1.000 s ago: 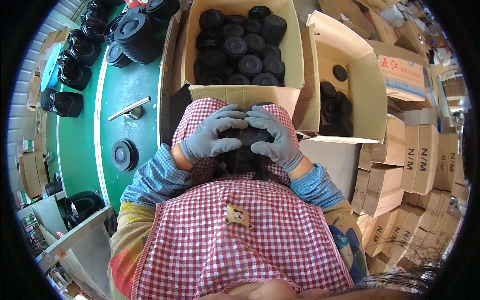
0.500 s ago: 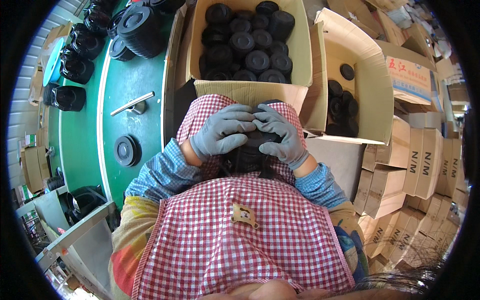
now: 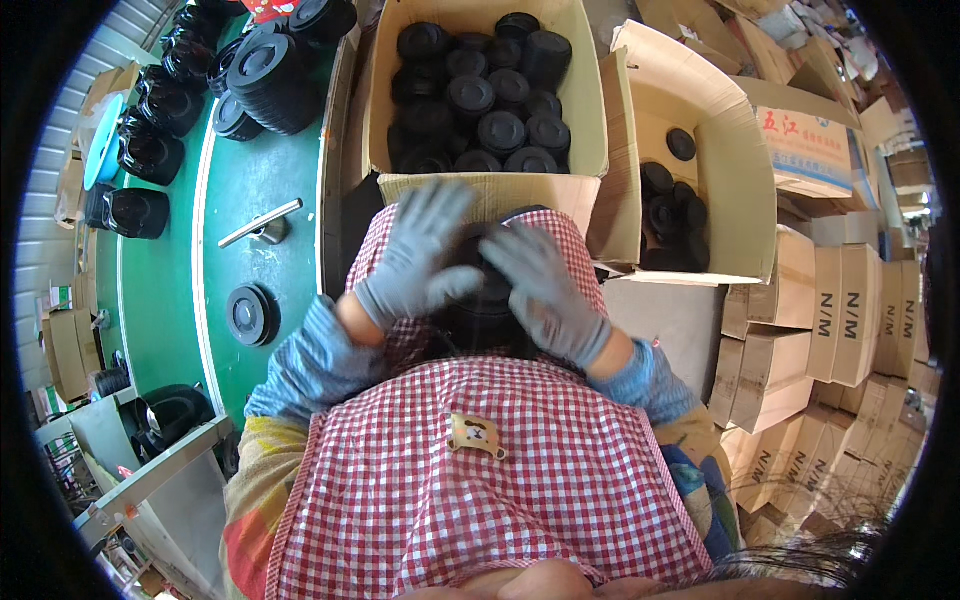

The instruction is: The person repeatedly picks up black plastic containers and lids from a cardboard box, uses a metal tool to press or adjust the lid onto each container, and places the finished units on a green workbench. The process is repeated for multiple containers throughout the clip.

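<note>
A dark round black piece (image 3: 488, 292) rests in my lap between my hands, its exact kind hidden by them. My left hand (image 3: 420, 255), in a grey glove, is lifted at its left side with fingers spread and nothing in them. Over the right side of the black piece lies my right hand (image 3: 545, 285), also gloved, slightly blurred, with its fingers stretched out flat toward the middle. Whether its fingertips touch the piece I cannot tell. A red-checked apron (image 3: 480, 500) covers my front and lap.
Ahead, a cardboard box (image 3: 590, 125) holds many black round lids; a second box (image 3: 745, 190) to its right holds several more. On the green table (image 3: 225, 180) at left are a metal tube (image 3: 260, 222), a short stack of discs (image 3: 250, 314), a tall stack (image 3: 272, 85) and glossy black vessels (image 3: 137, 212).
My hands, cupped together over the black piece before, have come apart. The left has opened and lifted leftward; the right has straightened its fingers and shifted slightly nearer my body.
</note>
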